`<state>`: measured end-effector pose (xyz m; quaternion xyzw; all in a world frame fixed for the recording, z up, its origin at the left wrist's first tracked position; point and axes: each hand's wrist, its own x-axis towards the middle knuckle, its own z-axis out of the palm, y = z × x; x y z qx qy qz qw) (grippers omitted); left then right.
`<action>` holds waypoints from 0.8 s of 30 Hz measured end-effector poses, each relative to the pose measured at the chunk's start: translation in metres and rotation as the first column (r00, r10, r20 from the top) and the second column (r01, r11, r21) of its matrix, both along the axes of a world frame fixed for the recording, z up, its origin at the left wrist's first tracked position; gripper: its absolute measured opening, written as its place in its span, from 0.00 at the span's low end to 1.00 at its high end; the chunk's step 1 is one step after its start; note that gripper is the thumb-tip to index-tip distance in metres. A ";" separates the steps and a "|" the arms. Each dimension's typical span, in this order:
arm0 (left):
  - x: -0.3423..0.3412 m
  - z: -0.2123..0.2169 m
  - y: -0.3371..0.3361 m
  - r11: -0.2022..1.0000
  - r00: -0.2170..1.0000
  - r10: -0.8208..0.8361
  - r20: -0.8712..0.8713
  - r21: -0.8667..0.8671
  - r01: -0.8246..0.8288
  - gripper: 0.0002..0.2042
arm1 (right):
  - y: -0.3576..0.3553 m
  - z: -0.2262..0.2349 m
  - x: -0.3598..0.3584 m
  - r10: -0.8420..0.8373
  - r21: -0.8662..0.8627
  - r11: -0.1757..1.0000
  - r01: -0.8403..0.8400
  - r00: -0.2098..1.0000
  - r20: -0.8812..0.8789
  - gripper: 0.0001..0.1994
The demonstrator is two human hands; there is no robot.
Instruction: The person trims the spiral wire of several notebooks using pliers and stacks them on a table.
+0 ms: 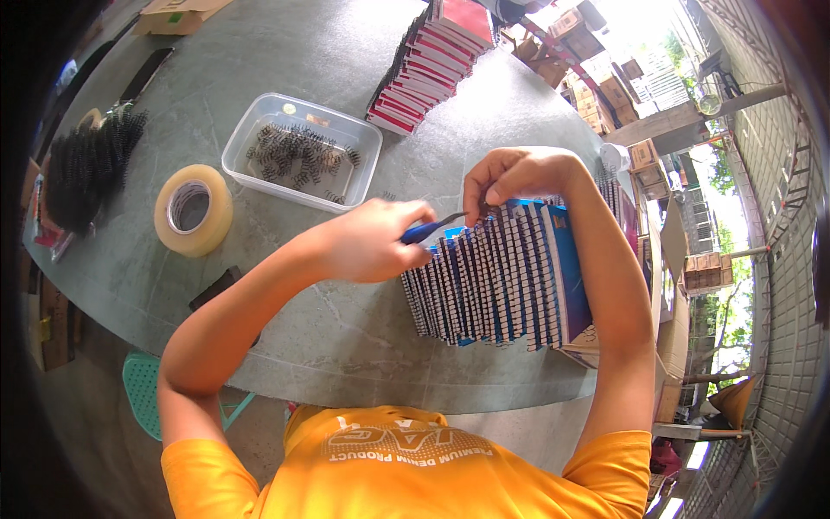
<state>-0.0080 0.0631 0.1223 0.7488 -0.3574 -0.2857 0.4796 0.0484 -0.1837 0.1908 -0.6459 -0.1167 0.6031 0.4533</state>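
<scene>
My left hand [367, 246] is closed around a small blue-handled tool [421, 232] with a thin dark tip; its exact kind does not show. The tip points at the fingers of my right hand [523, 177]. Those fingers are bent in a pinch at the far end of a row of spiral-bound notebooks [484, 285]; a small dark piece shows at the fingertips, too small to name with certainty. The notebooks stand packed together, blue covers showing, with their dark coils toward me. My right forearm passes along the row's right side.
A clear plastic tub [367, 164] holds short black coil pieces. Left of it lies a roll of tape [220, 221]. Red-covered notebooks [432, 65] are stacked at the back, and long black coils [91, 164] lie at the left. A green stool [143, 394] stands below the table edge.
</scene>
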 end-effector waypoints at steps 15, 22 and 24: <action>-0.047 -0.146 -0.023 0.942 0.645 0.317 0.696 -0.153 -0.298 0.18 | 0.020 0.018 -0.005 0.175 0.064 0.975 -0.214 0.909 0.377 0.08; 0.099 -0.150 -0.194 0.933 0.802 0.165 0.574 0.173 -0.316 0.13 | -0.007 0.014 -0.003 -0.511 0.459 0.822 0.337 0.793 0.333 0.11; 0.136 -0.216 -0.194 0.908 0.499 0.296 0.815 -0.078 -0.412 0.12 | 0.019 0.020 0.005 -0.694 0.580 0.665 0.470 0.675 0.249 0.13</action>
